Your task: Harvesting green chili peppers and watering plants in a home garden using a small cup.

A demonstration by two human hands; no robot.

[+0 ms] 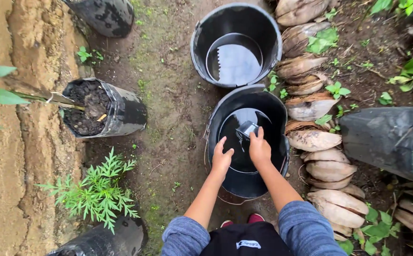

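Observation:
Two black buckets holding water stand on the dirt path, the near bucket (282,142) in front of me and the far bucket (201,57) behind it. Both my hands reach into the near one. My right hand (259,150) grips a small shiny metal cup (246,128) just above the water. My left hand (222,159) hovers beside it over the bucket's left side, fingers loosely curled, holding nothing that I can see.
A black grow bag (125,114) of dark soil with a thin sapling lies tilted at left. More black bags sit at top left (109,16), bottom left (116,237) and right (384,137). Coconut husks (313,140) line the path's right edge. A leafy green plant (99,189) grows beside a sandy bank.

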